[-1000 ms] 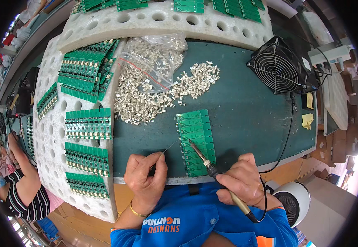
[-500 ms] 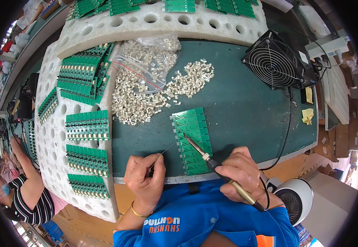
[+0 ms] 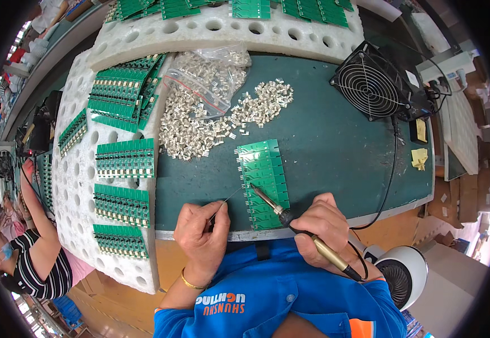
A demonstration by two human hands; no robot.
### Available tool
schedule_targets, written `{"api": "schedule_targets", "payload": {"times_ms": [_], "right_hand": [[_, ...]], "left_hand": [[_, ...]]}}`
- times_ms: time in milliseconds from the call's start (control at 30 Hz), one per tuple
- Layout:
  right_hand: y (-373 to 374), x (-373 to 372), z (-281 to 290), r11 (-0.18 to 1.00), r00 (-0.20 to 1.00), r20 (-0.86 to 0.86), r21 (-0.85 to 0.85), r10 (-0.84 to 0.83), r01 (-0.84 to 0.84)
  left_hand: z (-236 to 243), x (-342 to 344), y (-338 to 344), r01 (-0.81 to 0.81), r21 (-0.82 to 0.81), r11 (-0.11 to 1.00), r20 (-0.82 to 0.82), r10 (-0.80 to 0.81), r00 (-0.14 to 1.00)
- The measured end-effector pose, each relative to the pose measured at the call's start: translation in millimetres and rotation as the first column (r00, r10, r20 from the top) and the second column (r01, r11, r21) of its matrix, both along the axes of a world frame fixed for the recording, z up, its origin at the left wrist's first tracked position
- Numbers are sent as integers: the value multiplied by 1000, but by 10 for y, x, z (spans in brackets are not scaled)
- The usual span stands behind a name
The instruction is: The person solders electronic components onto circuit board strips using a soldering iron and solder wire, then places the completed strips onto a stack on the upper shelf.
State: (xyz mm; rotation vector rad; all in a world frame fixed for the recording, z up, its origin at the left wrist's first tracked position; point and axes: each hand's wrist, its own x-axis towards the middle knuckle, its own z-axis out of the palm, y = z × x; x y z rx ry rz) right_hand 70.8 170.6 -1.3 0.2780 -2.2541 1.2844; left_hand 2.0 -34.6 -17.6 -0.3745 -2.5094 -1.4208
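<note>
A green circuit board panel (image 3: 269,167) with pins along its left edge lies on the dark green mat (image 3: 335,163). My right hand (image 3: 321,228) is closed around a soldering iron (image 3: 324,248), whose tip rests at or just over the panel's left row of joints; contact is unclear. My left hand (image 3: 202,231), left of the panel, pinches a thin solder wire (image 3: 230,196) extending toward the iron's tip. Above the panel lie a pile of small white connectors (image 3: 191,138) and a zip bag (image 3: 211,79) of more connectors.
Foam trays (image 3: 70,203) at left and back hold several populated board panels (image 3: 122,156). A black fan (image 3: 369,81), cords and yellow sponges (image 3: 418,159) are at right; a white round fan (image 3: 402,276) stands beside me. A co-worker (image 3: 33,253) works at left.
The panel and both my hands sit higher in the picture as the whole view shifted slightly. The iron's tip has moved a little along the joints. The co-worker's raised arm is higher.
</note>
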Motion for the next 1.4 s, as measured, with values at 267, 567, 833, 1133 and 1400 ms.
{"api": "schedule_targets", "payload": {"times_ms": [267, 567, 833, 1133, 1400], "right_hand": [[-2, -13, -3, 1000, 1000, 8, 9, 16, -16], [0, -24, 13, 999, 999, 30, 21, 28, -28], [-10, -41, 8, 1000, 1000, 24, 18, 18, -18], [-1, -45, 19, 999, 999, 31, 35, 28, -29], [-1, -46, 7, 999, 999, 28, 37, 26, -27]], "left_hand": [[-12, 2, 13, 11, -11, 1000, -32, -11, 999], [-11, -12, 7, 20, -43, 999, -47, -22, 999], [2, -24, 12, 39, -49, 998, -52, -41, 998], [-7, -16, 33, 26, -29, 999, -42, -27, 999], [-11, -25, 34, 31, -28, 999, -36, -32, 999]]}}
